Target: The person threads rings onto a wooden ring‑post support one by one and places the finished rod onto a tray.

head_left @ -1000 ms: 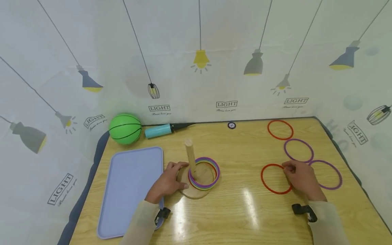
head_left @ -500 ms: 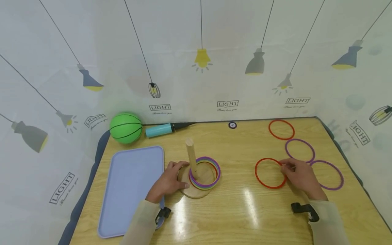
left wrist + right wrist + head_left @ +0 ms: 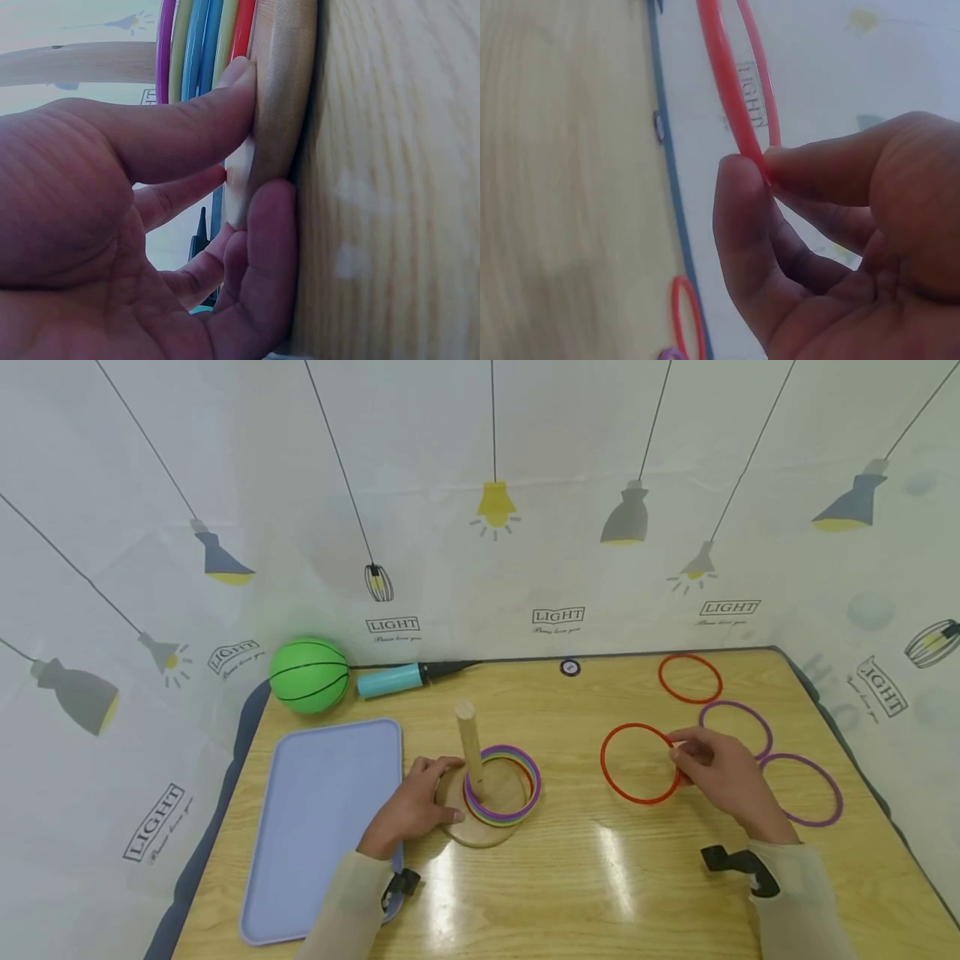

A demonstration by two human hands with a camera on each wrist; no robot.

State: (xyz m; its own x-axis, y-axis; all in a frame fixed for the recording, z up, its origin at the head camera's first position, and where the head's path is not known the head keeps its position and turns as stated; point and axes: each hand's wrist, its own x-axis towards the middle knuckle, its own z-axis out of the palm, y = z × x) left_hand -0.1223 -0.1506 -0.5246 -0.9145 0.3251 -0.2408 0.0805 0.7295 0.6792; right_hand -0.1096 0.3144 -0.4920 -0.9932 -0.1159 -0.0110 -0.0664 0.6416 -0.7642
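A round wooden base (image 3: 480,838) with an upright peg (image 3: 468,739) stands at the middle of the table. Around the peg sits a stack of coloured rings (image 3: 537,777), purple on top and red at the bottom. My left hand (image 3: 412,806) grips the base's left edge, its thumb on the upper face in the left wrist view. Between thumb and finger, my right hand (image 3: 726,778) pinches the right side of a red ring (image 3: 603,758). That ring (image 3: 731,90) is off the table in the right wrist view.
Another red ring (image 3: 662,673) and two purple rings (image 3: 765,728) (image 3: 839,793) lie at the right. A lilac tray (image 3: 330,827) is on the left, with a green ball (image 3: 309,681) and a blue hand pump (image 3: 392,680) behind. A small round disc (image 3: 570,667) lies by the back edge.
My right hand has lifted the red ring from the table and carried it a little left and up. The left hand has stayed on the base.
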